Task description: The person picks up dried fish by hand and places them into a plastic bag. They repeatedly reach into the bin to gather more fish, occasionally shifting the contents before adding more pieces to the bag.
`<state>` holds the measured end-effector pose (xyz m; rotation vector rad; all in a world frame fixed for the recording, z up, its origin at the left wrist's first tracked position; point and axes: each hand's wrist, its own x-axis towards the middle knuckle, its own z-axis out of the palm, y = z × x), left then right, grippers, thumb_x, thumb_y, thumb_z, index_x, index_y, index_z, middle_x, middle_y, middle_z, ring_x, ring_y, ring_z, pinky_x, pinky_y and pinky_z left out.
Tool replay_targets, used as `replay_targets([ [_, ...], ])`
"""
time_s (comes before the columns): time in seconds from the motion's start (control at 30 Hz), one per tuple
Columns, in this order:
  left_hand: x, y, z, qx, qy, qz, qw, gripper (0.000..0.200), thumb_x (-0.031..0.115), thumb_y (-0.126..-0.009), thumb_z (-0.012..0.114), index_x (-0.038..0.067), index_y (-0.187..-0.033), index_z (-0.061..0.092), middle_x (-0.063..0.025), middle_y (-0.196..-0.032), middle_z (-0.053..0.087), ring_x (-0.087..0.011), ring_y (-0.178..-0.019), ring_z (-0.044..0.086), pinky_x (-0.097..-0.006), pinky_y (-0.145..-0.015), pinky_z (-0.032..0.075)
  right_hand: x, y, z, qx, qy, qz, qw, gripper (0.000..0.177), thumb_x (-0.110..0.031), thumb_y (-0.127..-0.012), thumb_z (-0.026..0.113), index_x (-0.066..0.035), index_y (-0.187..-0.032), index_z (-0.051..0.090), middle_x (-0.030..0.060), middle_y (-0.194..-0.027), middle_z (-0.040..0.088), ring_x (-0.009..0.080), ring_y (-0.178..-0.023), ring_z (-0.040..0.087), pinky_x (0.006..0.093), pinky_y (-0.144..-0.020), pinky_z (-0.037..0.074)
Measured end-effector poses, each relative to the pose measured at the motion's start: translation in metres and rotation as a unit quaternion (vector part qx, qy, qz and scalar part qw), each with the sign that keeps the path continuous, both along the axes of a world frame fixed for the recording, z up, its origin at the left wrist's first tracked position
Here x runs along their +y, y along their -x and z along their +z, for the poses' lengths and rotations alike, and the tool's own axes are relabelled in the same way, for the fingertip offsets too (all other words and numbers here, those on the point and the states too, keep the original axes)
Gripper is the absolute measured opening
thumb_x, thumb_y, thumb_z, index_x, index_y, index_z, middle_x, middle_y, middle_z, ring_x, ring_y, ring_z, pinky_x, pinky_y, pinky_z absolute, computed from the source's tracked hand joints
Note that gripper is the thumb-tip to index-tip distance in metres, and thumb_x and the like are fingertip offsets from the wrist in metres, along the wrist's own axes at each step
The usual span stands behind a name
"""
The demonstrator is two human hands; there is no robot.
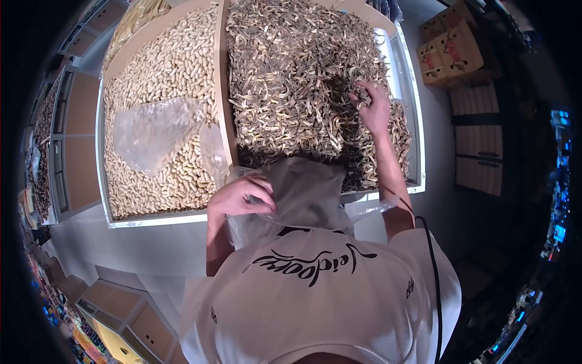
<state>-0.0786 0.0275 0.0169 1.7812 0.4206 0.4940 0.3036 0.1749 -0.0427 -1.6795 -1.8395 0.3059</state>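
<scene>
My left hand (241,195) grips the rim of a clear plastic bag (303,188) held against my chest at the front edge of a bin. My right hand (371,104) reaches out over the bin of small dried fish (291,73) and is closed on a pinch of them near the bin's right side. Some dark pieces show through the bag.
A bin of pale peanuts in shells (163,79) lies left of a wooden divider (223,91), with loose clear bags (151,130) on top. Cardboard boxes (451,48) stand at the upper right. Brown shelving (82,139) runs along the left.
</scene>
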Motion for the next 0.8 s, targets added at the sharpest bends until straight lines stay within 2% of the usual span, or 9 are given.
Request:
replay_targets([
  [0.13, -0.004, -0.002, -0.002, -0.025, -0.011, 0.058, 0.998, 0.015, 0.016, -0.082, 0.081, 0.007, -0.092, 0.077, -0.0053, -0.087, 0.072, -0.0222, -0.082, 0.066, -0.0348, -0.076, 0.048, -0.018, 0.042, -0.028, -0.110, 0.022, 0.128, 0.985, 0.060, -0.031, -0.081, 0.080, -0.017, -0.135, 0.059, 0.0178, -0.131, 0.058, 0.0389, -0.123, 0.053, 0.0458, -0.107, 0.044],
  [0.27, -0.012, 0.002, 0.006, 0.038, 0.060, 0.242, 0.968, 0.011, 0.011, -0.088, 0.075, 0.005, -0.097, 0.075, -0.0068, -0.090, 0.074, -0.0196, -0.083, 0.070, -0.0313, -0.076, 0.052, -0.019, 0.038, -0.025, -0.058, 0.076, 0.138, 0.986, 0.062, -0.020, -0.080, 0.081, -0.017, -0.138, 0.057, 0.0153, -0.141, 0.054, 0.0367, -0.131, 0.049, 0.0451, -0.111, 0.042],
  [0.4, 0.015, -0.001, -0.004, 0.036, 0.016, 0.404, 0.914, 0.017, 0.002, -0.090, 0.065, 0.004, -0.104, 0.074, -0.0055, -0.087, 0.075, -0.0125, -0.079, 0.069, -0.0274, -0.071, 0.051, -0.027, 0.029, 0.006, -0.022, 0.102, 0.090, 0.991, 0.045, -0.013, -0.085, 0.075, -0.012, -0.129, 0.064, 0.0134, -0.133, 0.062, 0.0318, -0.120, 0.061, 0.0444, -0.108, 0.047],
  [0.47, 0.040, -0.007, -0.002, 0.051, 0.012, 0.456, 0.888, 0.019, 0.004, -0.089, 0.063, 0.005, -0.105, 0.074, -0.0071, -0.087, 0.075, -0.0153, -0.074, 0.069, -0.0309, -0.067, 0.051, -0.040, 0.030, 0.039, -0.035, 0.108, 0.038, 0.993, 0.040, -0.015, -0.088, 0.073, -0.010, -0.127, 0.065, 0.0140, -0.127, 0.067, 0.0276, -0.100, 0.072, 0.0440, -0.097, 0.055],
  [0.53, 0.058, -0.015, 0.010, 0.164, 0.010, 0.492, 0.855, 0.033, 0.014, -0.086, 0.074, 0.000, -0.115, 0.068, -0.0110, -0.093, 0.074, -0.0199, -0.085, 0.070, -0.0294, -0.075, 0.053, -0.064, 0.040, 0.090, 0.046, 0.124, -0.014, 0.991, 0.033, -0.017, -0.090, 0.073, -0.008, -0.122, 0.069, 0.0136, -0.113, 0.074, 0.0228, -0.087, 0.075, 0.0384, -0.081, 0.061],
  [0.57, 0.058, -0.019, 0.011, 0.195, -0.111, 0.531, 0.817, 0.037, 0.017, -0.085, 0.075, 0.000, -0.117, 0.066, -0.0121, -0.094, 0.073, -0.0230, -0.085, 0.069, -0.0305, -0.075, 0.053, -0.077, 0.043, 0.103, 0.075, 0.055, -0.007, 0.996, 0.027, -0.015, -0.090, 0.073, -0.008, -0.117, 0.072, 0.0108, -0.105, 0.076, 0.0209, -0.085, 0.074, 0.0333, -0.073, 0.060],
  [0.63, 0.054, -0.024, 0.013, 0.254, -0.347, 0.569, 0.701, 0.044, 0.021, -0.084, 0.077, -0.001, -0.120, 0.063, -0.0142, -0.096, 0.070, -0.0293, -0.086, 0.069, -0.0327, -0.074, 0.053, -0.107, 0.055, 0.139, 0.115, 0.078, -0.008, 0.990, 0.020, -0.010, -0.091, 0.071, -0.005, -0.110, 0.072, 0.0090, -0.094, 0.076, 0.0146, -0.082, 0.073, 0.0281, -0.068, 0.057],
  [0.73, 0.021, -0.020, 0.035, 0.303, -0.305, 0.566, 0.703, 0.048, 0.024, -0.084, 0.078, -0.002, -0.120, 0.059, -0.0167, -0.102, 0.067, -0.0353, -0.090, 0.066, -0.0376, -0.078, 0.053, -0.134, 0.054, 0.149, 0.101, 0.189, 0.101, 0.972, 0.016, -0.005, -0.091, 0.068, -0.003, -0.107, 0.072, 0.0103, -0.093, 0.076, 0.0159, -0.081, 0.073, 0.0289, -0.071, 0.057],
  [0.8, -0.013, -0.014, 0.059, 0.289, -0.132, 0.470, 0.824, 0.051, 0.031, -0.084, 0.080, 0.000, -0.118, 0.058, -0.0178, -0.108, 0.067, -0.0337, -0.095, 0.067, -0.0408, -0.084, 0.052, -0.139, 0.049, 0.129, 0.041, 0.256, 0.190, 0.947, 0.017, -0.001, -0.090, 0.066, -0.002, -0.107, 0.072, 0.0126, -0.095, 0.075, 0.0204, -0.083, 0.074, 0.0318, -0.074, 0.058],
])
